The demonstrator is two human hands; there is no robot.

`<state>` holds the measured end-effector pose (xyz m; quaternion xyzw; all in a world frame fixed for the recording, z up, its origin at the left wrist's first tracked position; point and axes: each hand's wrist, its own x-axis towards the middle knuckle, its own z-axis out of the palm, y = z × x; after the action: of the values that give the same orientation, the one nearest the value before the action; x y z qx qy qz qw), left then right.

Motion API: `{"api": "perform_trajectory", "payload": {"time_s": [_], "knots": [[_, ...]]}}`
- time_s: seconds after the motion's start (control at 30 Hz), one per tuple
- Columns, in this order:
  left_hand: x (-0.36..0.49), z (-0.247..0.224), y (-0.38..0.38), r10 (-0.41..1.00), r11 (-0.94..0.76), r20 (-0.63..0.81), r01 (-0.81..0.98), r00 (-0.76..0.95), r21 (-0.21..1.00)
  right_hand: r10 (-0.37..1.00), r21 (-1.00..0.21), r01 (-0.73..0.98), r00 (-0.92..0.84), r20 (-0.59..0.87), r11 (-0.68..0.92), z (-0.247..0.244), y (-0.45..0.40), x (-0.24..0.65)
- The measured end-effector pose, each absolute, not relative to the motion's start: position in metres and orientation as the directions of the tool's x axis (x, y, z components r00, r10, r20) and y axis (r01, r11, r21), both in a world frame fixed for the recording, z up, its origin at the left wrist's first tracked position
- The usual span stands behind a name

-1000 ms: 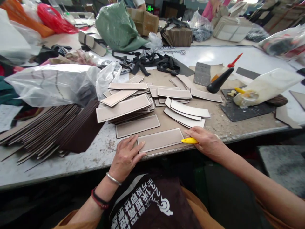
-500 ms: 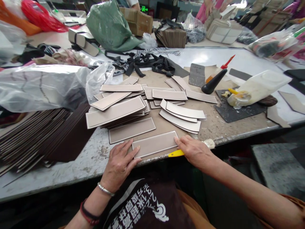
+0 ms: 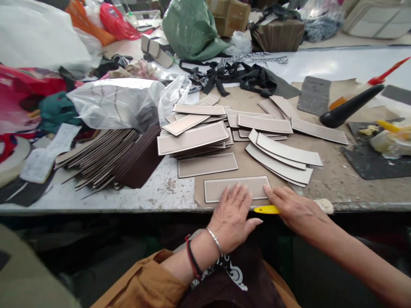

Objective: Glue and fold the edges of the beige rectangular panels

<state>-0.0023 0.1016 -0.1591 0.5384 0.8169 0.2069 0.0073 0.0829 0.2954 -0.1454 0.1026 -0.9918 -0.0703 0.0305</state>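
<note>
A beige rectangular panel (image 3: 214, 191) with a pale border and dark edge lies flat at the table's front edge. My left hand (image 3: 233, 209) rests on its lower middle, fingers stretched out and flat. At its right end, my right hand (image 3: 293, 207) has thumb and forefinger on the panel's corner, with the other fingers curled round a yellow-handled brush (image 3: 267, 209). The brush's pale bristles stick out beyond the right side of that hand. Just behind lies another such panel (image 3: 208, 165), in front of a stack of panels (image 3: 194, 139). Several curved pale strips (image 3: 282, 158) lie to the right.
Dark brown panels (image 3: 138, 158) are stacked on the left beside a clear plastic bag (image 3: 118, 100). To the right stand a black cone-shaped object (image 3: 351, 107) and a red-tipped bottle (image 3: 388, 70). Black straps (image 3: 237, 77) and a green bag (image 3: 191, 30) lie behind.
My left hand has moved from the panel's left end onto its middle. The right hand stays at the right corner with the brush. The view has turned to the left.
</note>
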Motion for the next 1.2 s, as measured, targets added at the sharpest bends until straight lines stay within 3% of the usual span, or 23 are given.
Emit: {"api": "perform_trajectory", "payload": {"time_s": [0.13,0.3,0.47,0.6,0.77,1.0,1.1,1.2], "knots": [[0.002,-0.169,0.115,0.881,0.33,0.218,0.875,-0.42,0.353,-0.21,0.15,-0.2,-0.976,0.054,0.968,-0.145,0.296,0.082],[0.001,-0.167,0.114,0.881,0.328,0.212,0.868,-0.424,0.374,-0.119,0.115,-0.12,-0.993,-0.017,0.986,-0.134,0.286,0.08],[0.0,-0.166,0.115,0.884,0.315,0.218,0.871,-0.414,0.376,-0.158,0.092,-0.146,-0.978,0.135,0.985,-0.139,0.27,0.079],[0.0,-0.166,0.115,0.881,0.302,0.237,0.872,-0.41,0.385,-0.176,0.011,-0.176,-0.976,0.131,0.984,-0.149,0.268,0.082],[-0.002,-0.166,0.114,0.876,0.285,0.257,0.868,-0.408,0.407,-0.087,-0.167,-0.103,-0.991,0.099,0.981,-0.145,0.275,0.087],[-0.001,-0.169,0.113,0.865,0.266,0.299,0.874,-0.402,0.406,0.247,-0.362,0.213,-0.968,0.049,0.907,-0.129,0.287,0.076],[-0.001,-0.168,0.113,0.866,0.271,0.292,0.871,-0.406,0.409,0.434,-0.487,0.434,-0.893,-0.119,0.758,-0.124,0.287,0.064],[-0.002,-0.167,0.114,0.867,0.268,0.294,0.875,-0.401,0.403,0.516,-0.569,0.576,-0.808,-0.285,0.588,-0.125,0.287,0.054]]}}
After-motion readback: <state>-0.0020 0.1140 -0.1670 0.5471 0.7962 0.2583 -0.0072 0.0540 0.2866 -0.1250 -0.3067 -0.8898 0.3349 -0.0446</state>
